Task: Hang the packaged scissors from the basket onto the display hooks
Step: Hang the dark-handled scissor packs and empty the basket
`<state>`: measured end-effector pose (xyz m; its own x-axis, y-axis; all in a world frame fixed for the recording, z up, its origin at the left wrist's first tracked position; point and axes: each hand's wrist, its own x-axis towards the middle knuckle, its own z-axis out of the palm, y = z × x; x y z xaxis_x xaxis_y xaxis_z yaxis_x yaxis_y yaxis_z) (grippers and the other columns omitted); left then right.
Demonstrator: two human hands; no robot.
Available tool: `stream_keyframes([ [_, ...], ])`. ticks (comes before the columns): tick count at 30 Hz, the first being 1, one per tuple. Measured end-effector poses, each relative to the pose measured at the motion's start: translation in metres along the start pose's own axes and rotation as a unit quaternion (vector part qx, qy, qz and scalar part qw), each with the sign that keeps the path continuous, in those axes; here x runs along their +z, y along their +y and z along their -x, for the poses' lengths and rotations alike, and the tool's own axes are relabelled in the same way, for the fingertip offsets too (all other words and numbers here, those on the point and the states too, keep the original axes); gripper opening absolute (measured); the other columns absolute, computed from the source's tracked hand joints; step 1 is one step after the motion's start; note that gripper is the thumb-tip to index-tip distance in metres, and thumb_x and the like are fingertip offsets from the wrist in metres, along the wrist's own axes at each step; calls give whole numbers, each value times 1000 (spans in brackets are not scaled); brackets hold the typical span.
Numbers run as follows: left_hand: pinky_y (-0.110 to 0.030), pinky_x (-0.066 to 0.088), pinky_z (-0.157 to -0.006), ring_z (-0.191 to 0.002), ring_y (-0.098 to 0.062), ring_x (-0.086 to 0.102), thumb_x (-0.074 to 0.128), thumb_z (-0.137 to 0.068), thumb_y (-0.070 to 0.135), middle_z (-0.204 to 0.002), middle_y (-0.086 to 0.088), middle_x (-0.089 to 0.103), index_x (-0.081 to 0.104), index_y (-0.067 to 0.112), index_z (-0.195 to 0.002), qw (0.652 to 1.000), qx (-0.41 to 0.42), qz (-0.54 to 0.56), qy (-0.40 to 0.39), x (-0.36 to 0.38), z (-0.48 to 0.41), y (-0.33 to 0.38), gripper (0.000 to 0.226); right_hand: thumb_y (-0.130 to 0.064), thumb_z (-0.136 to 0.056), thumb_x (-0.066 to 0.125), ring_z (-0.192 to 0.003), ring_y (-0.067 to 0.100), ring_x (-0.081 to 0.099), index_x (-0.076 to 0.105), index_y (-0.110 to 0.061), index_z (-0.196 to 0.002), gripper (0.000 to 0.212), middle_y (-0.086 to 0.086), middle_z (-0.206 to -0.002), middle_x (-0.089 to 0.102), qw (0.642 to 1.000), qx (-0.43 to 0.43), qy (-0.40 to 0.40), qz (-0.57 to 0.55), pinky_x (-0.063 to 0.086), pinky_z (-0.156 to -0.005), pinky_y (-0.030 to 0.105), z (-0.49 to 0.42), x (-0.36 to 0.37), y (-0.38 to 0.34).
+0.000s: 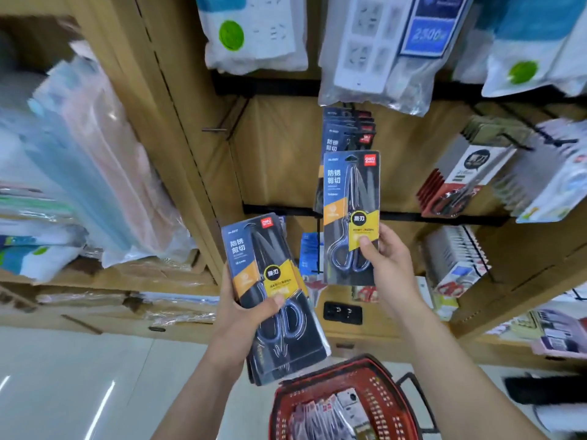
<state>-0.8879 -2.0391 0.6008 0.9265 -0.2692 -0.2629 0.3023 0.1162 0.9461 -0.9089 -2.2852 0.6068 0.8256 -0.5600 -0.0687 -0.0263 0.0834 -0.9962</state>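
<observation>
Status: right grip (pixel 392 265) pinches one scissors pack (pixel 351 214) by its lower end, hang-hole uppermost for threading, at 6 o'clock of the hung packs (pixel 347 131) | left grip (pixel 243 308) clasps the spare stack (pixel 274 281) at 8 o'clock, as my ready supply | basket (pixel 386 398) at 6 o'clock.

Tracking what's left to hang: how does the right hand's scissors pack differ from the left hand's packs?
The right hand holds one scissors pack, upright and raised in front of the hanging packs; the left hand grips a stack of scissors packs, tilted and lower, nearer the basket. Both show the same dark blue-and-yellow card.
</observation>
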Motion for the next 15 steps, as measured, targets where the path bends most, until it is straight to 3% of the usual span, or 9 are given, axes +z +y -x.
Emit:
stream_keyframes([
  [4,-49,61,-84,-105,-31,76,93,-67,16,-122,-4,76,47,40,-146,1000,13,12,20,18,-9,-2,95,-11,-103,59,-115,25,70,64,-19,-131,30,-1,-117,77,1000,11,-11,6,53,-103,53,-20,-8,-4],
  [9,-28,62,-71,-100,-23,77,84,-78,4,-116,1,78,47,38,-146,999,26,13,25,41,-10,-3,85,-9,-102,60,-114,29,70,68,-21,-124,27,2,-116,77,1000,5,-23,17,49,-105,60,-12,-33,0],
  [15,-38,63,-73,-102,-31,76,85,-67,18,-119,-5,76,48,39,-144,999,31,19,11,55,-14,5,88,-9,-102,60,-113,19,71,67,-25,-124,28,-4,-116,77,999,-27,-44,2,56,-97,42,-22,-27,-15],
])
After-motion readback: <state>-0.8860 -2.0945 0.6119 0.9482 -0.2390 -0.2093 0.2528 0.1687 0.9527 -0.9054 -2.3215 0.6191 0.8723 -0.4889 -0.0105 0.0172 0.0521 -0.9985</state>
